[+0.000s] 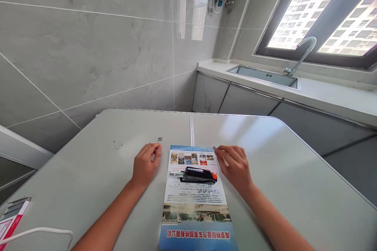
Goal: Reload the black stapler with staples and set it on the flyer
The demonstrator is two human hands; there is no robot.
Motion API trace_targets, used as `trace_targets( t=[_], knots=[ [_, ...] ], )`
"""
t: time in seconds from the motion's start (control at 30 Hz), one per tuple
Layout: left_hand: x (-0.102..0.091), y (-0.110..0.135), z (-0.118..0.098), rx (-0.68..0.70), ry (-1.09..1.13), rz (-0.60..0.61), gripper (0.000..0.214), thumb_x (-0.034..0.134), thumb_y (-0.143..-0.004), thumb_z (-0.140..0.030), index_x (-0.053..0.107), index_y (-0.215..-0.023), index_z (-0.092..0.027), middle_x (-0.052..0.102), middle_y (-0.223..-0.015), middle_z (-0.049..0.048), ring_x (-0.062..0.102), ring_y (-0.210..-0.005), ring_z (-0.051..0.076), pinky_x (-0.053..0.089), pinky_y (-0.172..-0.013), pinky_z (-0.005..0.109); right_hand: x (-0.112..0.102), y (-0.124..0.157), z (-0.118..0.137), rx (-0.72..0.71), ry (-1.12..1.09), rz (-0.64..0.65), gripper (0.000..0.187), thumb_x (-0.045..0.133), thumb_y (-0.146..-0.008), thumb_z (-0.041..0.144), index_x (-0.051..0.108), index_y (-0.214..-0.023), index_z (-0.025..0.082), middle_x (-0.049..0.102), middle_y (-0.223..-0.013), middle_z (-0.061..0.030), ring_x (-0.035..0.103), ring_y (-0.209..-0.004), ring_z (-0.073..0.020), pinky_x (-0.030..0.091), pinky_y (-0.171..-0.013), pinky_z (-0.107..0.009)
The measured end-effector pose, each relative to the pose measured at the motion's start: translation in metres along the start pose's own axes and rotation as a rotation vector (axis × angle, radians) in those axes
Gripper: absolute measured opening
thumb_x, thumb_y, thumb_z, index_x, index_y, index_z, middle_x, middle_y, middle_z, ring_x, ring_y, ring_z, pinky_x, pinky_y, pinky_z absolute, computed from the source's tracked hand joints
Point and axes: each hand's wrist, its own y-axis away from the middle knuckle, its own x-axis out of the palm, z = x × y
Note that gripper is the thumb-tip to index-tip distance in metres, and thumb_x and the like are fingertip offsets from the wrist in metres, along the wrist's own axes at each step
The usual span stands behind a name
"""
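A black stapler (198, 175) with a red-orange end lies across a printed leaflet (196, 208). Its metal staple tray (176, 174) sticks out to the left. To the right of the leaflet's far corner, my right hand (234, 161) pinches a small grey strip of staples (214, 148). My left hand (146, 164) rests left of the leaflet with fingers curled and thumb tip against them; whether anything is between the tips is hidden. Just beyond it lie short staple strips (160, 139) on the table.
Loose staples (118, 145) are scattered on the table (88, 172) at left. A red-and-white box (11, 219) and a white cable (50, 229) sit at the near left corner. Beyond the table stands a counter with a sink (265, 75) and a faucet (304, 53).
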Motion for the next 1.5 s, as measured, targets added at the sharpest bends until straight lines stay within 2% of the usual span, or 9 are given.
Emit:
trace_targets(
  t=[0.17, 0.3, 0.57, 0.8, 0.97, 1.13, 1.3, 1.4, 1.5],
  knots=[
    [0.015, -0.007, 0.035, -0.031, -0.158, 0.224, 0.04, 0.043, -0.106, -0.036, 0.06, -0.138, -0.021, 0.058, -0.146, 0.0126, 0.053, -0.135, 0.028, 0.041, -0.114, 0.048, 0.017, 0.015, -0.07, 0.464, -0.029, 0.077, 0.019, 0.065, -0.091, 0.033, 0.079, -0.082, 0.024, 0.077, -0.09, -0.0049, 0.062, -0.082, -0.0239, 0.052, -0.075, -0.038],
    [0.023, 0.0, 0.04, -0.063, -0.226, 0.43, 0.05, 0.035, -0.108, -0.039, 0.044, -0.155, -0.025, 0.039, -0.165, 0.0099, 0.033, -0.153, 0.033, 0.025, -0.123, 0.061, 0.027, 0.024, -0.081, 0.567, -0.041, 0.222, 0.025, 0.06, -0.092, 0.036, 0.08, -0.086, 0.023, 0.075, -0.098, -0.0073, 0.062, -0.086, -0.0257, 0.052, -0.083, -0.043],
    [0.022, 0.0, 0.038, -0.039, -0.249, 0.379, 0.043, 0.038, -0.106, -0.028, 0.058, -0.143, -0.026, 0.057, -0.151, 0.0109, 0.05, -0.141, 0.03, 0.033, -0.119, 0.058, 0.033, 0.022, -0.073, 0.46, 0.016, 0.32, 0.037, 0.051, -0.098, 0.032, 0.074, -0.123, 0.02, 0.066, -0.111, -0.0127, 0.057, -0.101, -0.03, 0.051, -0.092, -0.05],
    [0.016, -0.004, 0.036, -0.053, -0.213, 0.277, 0.034, 0.043, -0.097, -0.009, 0.071, -0.11, -0.02, 0.07, -0.105, 0.0093, 0.064, -0.097, 0.027, 0.052, -0.088, 0.042, 0.027, 0.014, -0.06, 0.479, -0.09, 0.185, 0.029, 0.05, -0.099, 0.03, 0.073, -0.116, 0.021, 0.065, -0.105, -0.01, 0.061, -0.1, -0.0274, 0.053, -0.087, -0.044],
    [0.011, -0.005, 0.024, -0.105, -0.052, 0.205, 0.03, 0.042, -0.102, -0.015, 0.07, -0.109, -0.02, 0.068, -0.105, 0.0075, 0.066, -0.095, 0.022, 0.054, -0.084, 0.036, 0.023, 0.005, -0.02, 0.181, -0.223, 0.081, 0.025, 0.051, -0.102, 0.019, 0.07, -0.116, 0.023, 0.066, -0.1, -0.0082, 0.058, -0.093, -0.024, 0.051, -0.084, -0.043],
    [0.01, -0.001, 0.015, -0.081, 0.164, 0.152, 0.024, 0.051, -0.102, -0.022, 0.075, -0.103, -0.021, 0.069, -0.106, 0.0072, 0.069, -0.091, 0.017, 0.056, -0.078, 0.028, 0.012, 0.001, 0.015, -0.101, -0.504, 0.292, 0.032, 0.048, -0.102, 0.017, 0.063, -0.131, 0.022, 0.066, -0.11, -0.0109, 0.06, -0.099, -0.0229, 0.054, -0.087, -0.041],
    [0.011, 0.003, 0.012, -0.106, 0.221, 0.15, 0.022, 0.061, -0.099, -0.034, 0.077, -0.11, -0.023, 0.074, -0.11, 0.0072, 0.072, -0.093, 0.019, 0.061, -0.084, 0.031, 0.011, 0.002, 0.028, -0.14, -0.548, 0.555, 0.052, 0.06, -0.1, 0.041, 0.05, -0.146, 0.018, 0.065, -0.124, -0.0156, 0.06, -0.111, -0.027, 0.053, -0.097, -0.046],
    [0.011, 0.003, 0.01, -0.099, 0.314, 0.184, 0.03, 0.061, -0.1, -0.037, 0.072, -0.125, -0.024, 0.078, -0.111, 0.0065, 0.075, -0.096, 0.019, 0.063, -0.089, 0.035, 0.016, 0.009, 0.03, -0.157, -0.474, 0.564, 0.05, 0.059, -0.101, 0.032, 0.046, -0.147, 0.018, 0.069, -0.12, -0.0149, 0.063, -0.108, -0.0261, 0.054, -0.097, -0.044],
    [0.008, 0.002, 0.006, -0.062, 0.385, 0.203, 0.023, 0.065, -0.098, -0.036, 0.076, -0.114, -0.023, 0.08, -0.106, 0.0061, 0.076, -0.093, 0.02, 0.064, -0.086, 0.033, 0.02, 0.015, 0.029, -0.149, -0.456, 0.447, 0.046, 0.057, -0.101, 0.024, 0.046, -0.145, 0.017, 0.07, -0.116, -0.0142, 0.064, -0.104, -0.0253, 0.055, -0.094, -0.043]
  ],
)
